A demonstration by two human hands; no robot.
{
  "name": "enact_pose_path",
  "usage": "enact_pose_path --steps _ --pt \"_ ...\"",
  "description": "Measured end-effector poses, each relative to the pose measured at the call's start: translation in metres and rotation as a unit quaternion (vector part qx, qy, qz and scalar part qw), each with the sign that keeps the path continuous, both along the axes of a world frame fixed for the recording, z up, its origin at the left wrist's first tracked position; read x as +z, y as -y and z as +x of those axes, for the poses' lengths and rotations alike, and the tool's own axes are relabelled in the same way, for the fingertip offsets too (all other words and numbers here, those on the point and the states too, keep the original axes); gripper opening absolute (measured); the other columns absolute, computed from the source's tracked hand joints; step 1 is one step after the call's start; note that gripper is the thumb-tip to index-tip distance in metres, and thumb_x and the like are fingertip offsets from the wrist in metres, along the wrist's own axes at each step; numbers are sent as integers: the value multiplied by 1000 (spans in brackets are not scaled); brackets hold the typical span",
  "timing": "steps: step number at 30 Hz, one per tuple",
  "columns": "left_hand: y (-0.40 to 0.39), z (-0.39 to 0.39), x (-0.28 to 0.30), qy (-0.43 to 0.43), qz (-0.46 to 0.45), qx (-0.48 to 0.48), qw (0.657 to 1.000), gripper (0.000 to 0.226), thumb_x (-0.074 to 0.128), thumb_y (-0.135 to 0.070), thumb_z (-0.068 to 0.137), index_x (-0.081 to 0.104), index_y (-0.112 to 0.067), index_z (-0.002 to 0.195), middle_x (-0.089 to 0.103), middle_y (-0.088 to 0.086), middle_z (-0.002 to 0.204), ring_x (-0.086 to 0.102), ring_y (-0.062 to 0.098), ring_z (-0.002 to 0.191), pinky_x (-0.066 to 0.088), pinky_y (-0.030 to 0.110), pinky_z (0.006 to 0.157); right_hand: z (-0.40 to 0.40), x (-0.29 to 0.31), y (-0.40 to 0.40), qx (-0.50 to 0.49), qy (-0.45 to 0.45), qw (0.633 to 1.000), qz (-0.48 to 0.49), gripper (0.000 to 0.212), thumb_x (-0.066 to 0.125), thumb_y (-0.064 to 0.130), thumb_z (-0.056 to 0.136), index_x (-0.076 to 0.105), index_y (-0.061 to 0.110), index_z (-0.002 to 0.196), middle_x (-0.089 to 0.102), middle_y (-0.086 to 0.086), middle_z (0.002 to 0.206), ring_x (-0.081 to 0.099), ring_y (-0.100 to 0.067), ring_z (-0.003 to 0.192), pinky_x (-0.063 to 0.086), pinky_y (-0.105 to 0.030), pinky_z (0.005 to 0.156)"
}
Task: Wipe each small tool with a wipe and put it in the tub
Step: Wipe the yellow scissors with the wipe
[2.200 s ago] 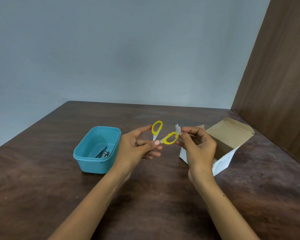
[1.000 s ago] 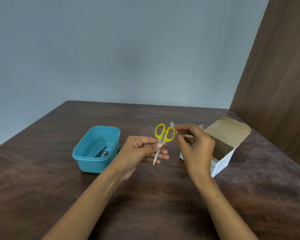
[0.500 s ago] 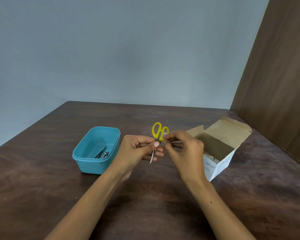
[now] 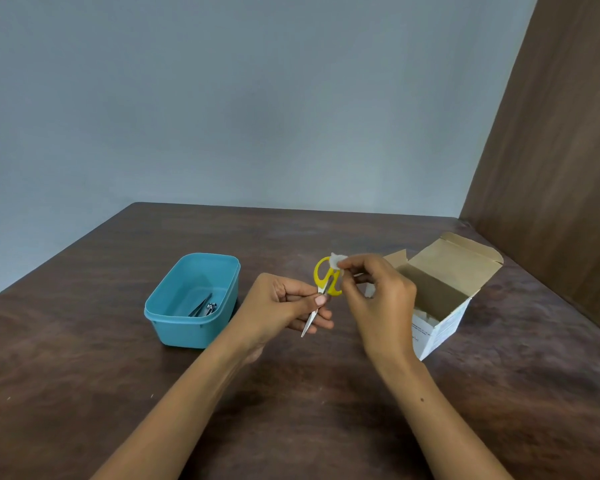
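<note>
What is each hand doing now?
Left hand: grips small yellow-handled metal scissors.
Right hand: pinches small white wipe against their handles.

Yellow-handled scissors (image 4: 321,292) held upright, white wipe (image 4: 336,260) on handles, beside teal tub (image 4: 192,299).

There are two hands, the left hand (image 4: 281,308) and the right hand (image 4: 378,299), one pair of yellow-handled scissors (image 4: 321,289) and one small white wipe (image 4: 336,260). One teal tub (image 4: 174,318) and one open cardboard box (image 4: 444,299) stand on the one wooden table (image 4: 84,375). The small metal tools (image 4: 203,306) in the tub are too bunched to count exactly.
</note>
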State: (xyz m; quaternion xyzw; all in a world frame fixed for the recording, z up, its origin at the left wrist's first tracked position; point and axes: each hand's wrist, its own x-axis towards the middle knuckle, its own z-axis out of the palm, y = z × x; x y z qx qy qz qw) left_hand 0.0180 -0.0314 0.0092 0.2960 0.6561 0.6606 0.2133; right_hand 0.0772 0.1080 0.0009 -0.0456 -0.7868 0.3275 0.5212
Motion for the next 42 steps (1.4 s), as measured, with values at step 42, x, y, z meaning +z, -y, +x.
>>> enact_pose_path --steps 42 --pt "23 4 33 7 1 79 997 10 64 -7 86 70 0 90 75 9 74 73 18 69 57 22 58 2 8 9 89 31 971 -221 15 67 -3 76 68 12 75 68 4 72 64 -3 67 50 -15 67"
